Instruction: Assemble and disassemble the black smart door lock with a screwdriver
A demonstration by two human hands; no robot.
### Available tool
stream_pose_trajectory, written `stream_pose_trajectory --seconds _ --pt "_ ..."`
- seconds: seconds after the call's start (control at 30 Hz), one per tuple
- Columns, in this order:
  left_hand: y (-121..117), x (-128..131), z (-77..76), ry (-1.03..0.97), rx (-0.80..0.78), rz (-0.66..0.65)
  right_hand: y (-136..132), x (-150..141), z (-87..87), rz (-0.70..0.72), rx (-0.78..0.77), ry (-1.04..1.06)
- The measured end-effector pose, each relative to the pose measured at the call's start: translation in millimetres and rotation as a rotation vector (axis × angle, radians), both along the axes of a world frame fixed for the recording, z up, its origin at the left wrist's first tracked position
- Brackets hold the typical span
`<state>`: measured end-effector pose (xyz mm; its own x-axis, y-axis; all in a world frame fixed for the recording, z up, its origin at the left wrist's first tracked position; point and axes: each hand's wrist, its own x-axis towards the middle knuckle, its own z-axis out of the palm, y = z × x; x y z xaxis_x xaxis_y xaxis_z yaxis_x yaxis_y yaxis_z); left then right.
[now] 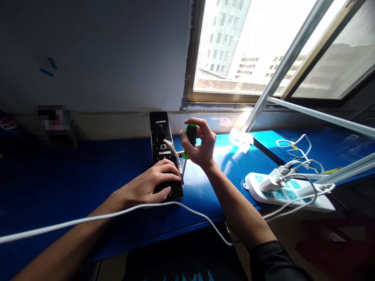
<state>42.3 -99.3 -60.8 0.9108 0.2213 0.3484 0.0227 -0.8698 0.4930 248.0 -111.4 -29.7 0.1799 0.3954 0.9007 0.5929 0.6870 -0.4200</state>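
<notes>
A long black panel [160, 125], which looks like the back of a door lock, lies on the blue table with its far end by the wall. Small screws, labels and holes show on its face. From its middle a white-wrapped cable [175, 152] runs toward the near right edge. My left hand [159, 179] grips the panel's near part, fingers across it and thumb on the face. Closed around the green and black handle of a screwdriver [191, 134] is my right hand [202, 142]. The shaft points down to the panel's near right edge; where exactly the tip rests is hard to see.
A white power strip [278, 191] with plugs and cables lies at the right edge of the blue table [117, 156]. Metal frame bars [271, 88] rise there beside the window. A white cable [117, 214] crosses in front of my left forearm.
</notes>
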Motion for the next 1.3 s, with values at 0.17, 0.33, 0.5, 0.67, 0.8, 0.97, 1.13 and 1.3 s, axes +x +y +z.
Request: stream_pose_trajectory --seconds 0.17,0.33,0.5,0.67,0.8,0.97,1.13,1.3 --pt "0.8 -0.3 0.0 -0.003 -0.011 -0.017 -4.1 -3.4 1.0 -0.042 0.06 -0.034" --pt "-0.7 -1.8 0.4 0.033 -0.007 -0.014 -7.7 -6.0 1.5 -0.058 0.077 -0.114" --pt "-1.5 -2.7 1.1 0.048 -0.031 0.0 -17.5 -8.5 6.6 -0.06 0.192 -0.198" --pt "0.3 -3.8 6.6 0.027 -0.105 -0.002 -28.5 -2.0 18.1 -0.068 0.238 -0.384" --pt "0.8 -7.9 7.9 0.026 -0.093 -0.007 -40.9 9.5 40.2 0.068 0.174 -0.606" --pt "-1.5 -14.0 1.8 0.026 -0.088 0.018 -60.5 18.3 87.7 0.336 -0.293 -0.818" --pt "-2.1 -13.9 -2.5 0.024 -0.084 0.025 -77.0 7.1 110.4 0.096 -0.535 -1.002" --pt "-3.5 -13.4 -2.3 0.025 -0.082 0.035 -91.7 -6.3 104.5 -0.189 -0.522 -0.992"
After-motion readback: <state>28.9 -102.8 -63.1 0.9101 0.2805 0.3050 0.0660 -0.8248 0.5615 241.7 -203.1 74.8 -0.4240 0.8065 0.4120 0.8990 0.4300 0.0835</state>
